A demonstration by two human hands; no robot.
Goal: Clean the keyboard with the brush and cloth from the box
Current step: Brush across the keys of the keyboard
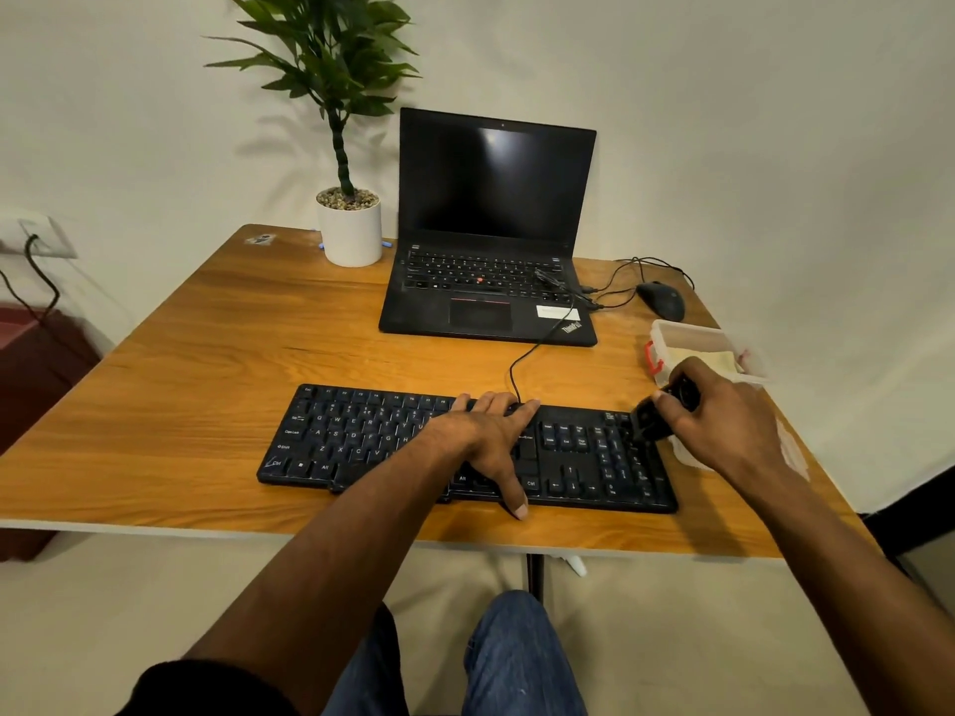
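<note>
A black keyboard (362, 436) lies near the front edge of the wooden table (232, 354). My left hand (491, 436) rests flat on its middle, fingers spread, thumb hanging over the front edge. My right hand (723, 416) is closed around a black brush (653, 423), whose bristle end touches the keys at the keyboard's far right. Behind that hand stands a clear plastic box (687, 338) with a red latch, and a pale cloth (718, 359) lies inside it.
An open black laptop (491, 224) sits at the back centre, a white potted plant (351, 230) to its left, a black mouse (661, 299) with cables to its right. The keyboard's cable (522, 359) runs to the laptop. Something pale and flat (790, 452) lies under my right wrist.
</note>
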